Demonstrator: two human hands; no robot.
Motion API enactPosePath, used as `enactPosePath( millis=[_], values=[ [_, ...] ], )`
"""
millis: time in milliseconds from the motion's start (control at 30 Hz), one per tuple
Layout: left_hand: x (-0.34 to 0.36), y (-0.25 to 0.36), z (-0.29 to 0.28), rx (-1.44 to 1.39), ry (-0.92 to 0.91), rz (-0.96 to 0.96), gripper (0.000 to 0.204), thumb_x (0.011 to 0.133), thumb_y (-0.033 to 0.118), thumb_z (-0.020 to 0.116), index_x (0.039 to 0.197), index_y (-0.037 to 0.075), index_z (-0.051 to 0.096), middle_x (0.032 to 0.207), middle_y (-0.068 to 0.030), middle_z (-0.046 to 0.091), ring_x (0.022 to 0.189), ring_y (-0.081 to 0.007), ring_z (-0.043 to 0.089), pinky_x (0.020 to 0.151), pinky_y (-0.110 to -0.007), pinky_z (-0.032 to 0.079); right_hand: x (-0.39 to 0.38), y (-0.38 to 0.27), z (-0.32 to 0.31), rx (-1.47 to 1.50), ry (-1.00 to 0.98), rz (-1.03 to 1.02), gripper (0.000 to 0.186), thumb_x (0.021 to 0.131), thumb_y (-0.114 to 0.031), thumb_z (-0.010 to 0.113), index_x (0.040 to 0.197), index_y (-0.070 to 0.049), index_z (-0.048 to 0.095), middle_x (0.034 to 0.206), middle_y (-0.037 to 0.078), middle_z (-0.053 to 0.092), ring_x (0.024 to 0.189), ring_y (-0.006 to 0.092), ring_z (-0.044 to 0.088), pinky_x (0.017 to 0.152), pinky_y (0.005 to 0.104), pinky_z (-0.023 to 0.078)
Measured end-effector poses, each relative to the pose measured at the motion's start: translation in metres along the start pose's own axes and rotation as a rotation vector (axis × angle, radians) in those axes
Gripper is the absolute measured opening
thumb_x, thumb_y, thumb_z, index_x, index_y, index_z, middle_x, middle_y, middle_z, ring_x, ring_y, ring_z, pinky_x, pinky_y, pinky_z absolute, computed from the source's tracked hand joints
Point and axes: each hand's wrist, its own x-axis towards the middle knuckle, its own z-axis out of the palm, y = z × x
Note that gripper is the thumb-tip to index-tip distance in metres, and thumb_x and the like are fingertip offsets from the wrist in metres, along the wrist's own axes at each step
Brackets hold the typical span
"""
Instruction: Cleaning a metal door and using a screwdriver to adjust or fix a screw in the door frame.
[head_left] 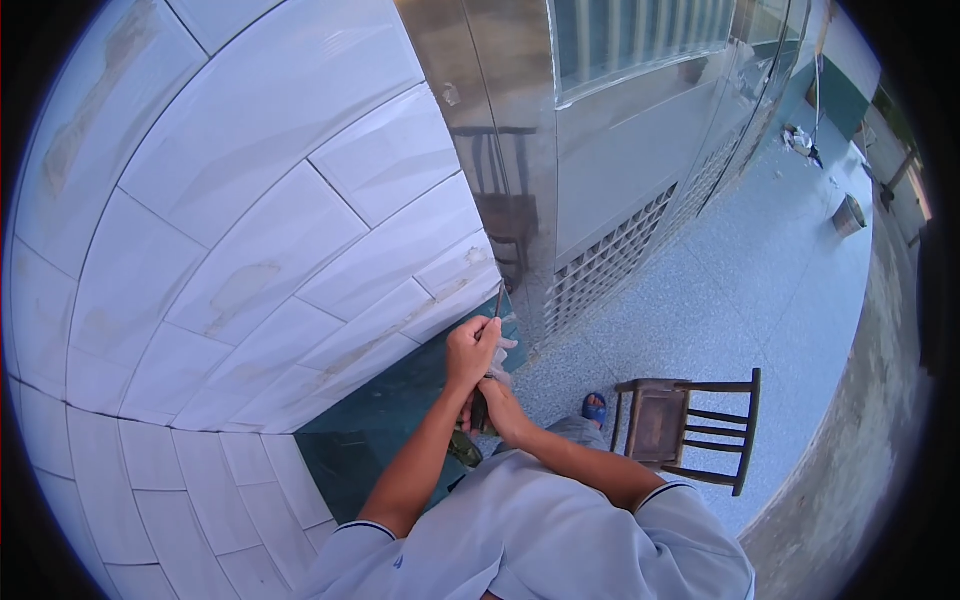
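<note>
My left hand (472, 350) is closed around the upper part of a tool with a thin dark rod (499, 302). The rod's tip is at the tiled wall's right edge, beside the shiny metal door frame. Just below, my right hand (497, 408) is closed around a dark handle (479, 410); fingers and wrist partly hide it. Whether rod and handle are one tool I cannot tell. A crumpled whitish piece (503, 352), cloth or plastic, shows beside my left hand. White wall tiles (400, 160) bear dull smears near their joints.
A wooden chair (660, 425) stands to my right on the speckled blue-grey floor (640, 310). My foot in a blue sandal (595, 408) is beside it. The metal door (625, 170) has a perforated lower grille. Farther right are a bucket (849, 215) and some litter (800, 143).
</note>
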Motion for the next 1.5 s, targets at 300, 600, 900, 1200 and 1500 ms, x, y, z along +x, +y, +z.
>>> enactPosePath(
  millis=[300,600,900,1200,1500],
  values=[
    [0.0,-0.004,0.004,-0.013,0.018,0.039,0.028,0.087,0.021,0.06,0.074,-0.003,0.062,0.052,-0.0038,0.052,0.049,-0.0075,0.043,0.045,-0.028,0.035,-0.001,-0.001,-0.002,0.017,0.001,0.009,0.041,0.094,-0.031,0.029,0.082,0.0,0.053,0.069,0.012,0.06,0.057,0.0216,0.061,0.047,0.031,0.049],
    [-0.001,0.0,0.003,-0.018,0.007,0.015,0.027,0.087,0.022,0.06,0.076,-0.002,0.063,0.053,-0.0045,0.054,0.048,-0.0079,0.045,0.045,-0.029,0.037,-0.001,-0.004,-0.002,-0.014,-0.005,0.023,0.04,0.094,-0.032,0.029,0.085,-0.001,0.053,0.069,0.012,0.059,0.057,0.0214,0.061,0.048,0.0307,0.05],
    [-0.003,-0.01,0.002,-0.001,0.008,0.004,0.027,0.086,0.024,0.06,0.076,-0.001,0.065,0.052,-0.0055,0.053,0.048,-0.0087,0.045,0.045,-0.03,0.036,-0.001,0.0,0.0,0.006,-0.009,0.074,0.04,0.095,-0.033,0.029,0.087,-0.001,0.052,0.072,0.012,0.059,0.059,0.0224,0.06,0.049,0.0318,0.05],
    [-0.005,-0.006,0.001,0.002,0.012,-0.029,0.027,0.087,0.024,0.06,0.077,-0.001,0.064,0.051,-0.0042,0.051,0.048,-0.0085,0.043,0.045,-0.029,0.036,0.0,0.002,0.0,0.028,-0.035,0.055,0.04,0.095,-0.033,0.029,0.087,-0.001,0.052,0.073,0.013,0.06,0.06,0.0232,0.062,0.049,0.0329,0.051],
    [-0.005,-0.002,0.001,-0.042,0.011,-0.018,0.027,0.087,0.024,0.06,0.076,-0.001,0.064,0.052,-0.0045,0.052,0.048,-0.0082,0.045,0.044,-0.029,0.035,0.001,0.003,-0.002,0.057,-0.017,0.073,0.041,0.094,-0.034,0.03,0.087,0.0,0.053,0.072,0.012,0.059,0.06,0.0224,0.061,0.049,0.0317,0.05]
  ],
)
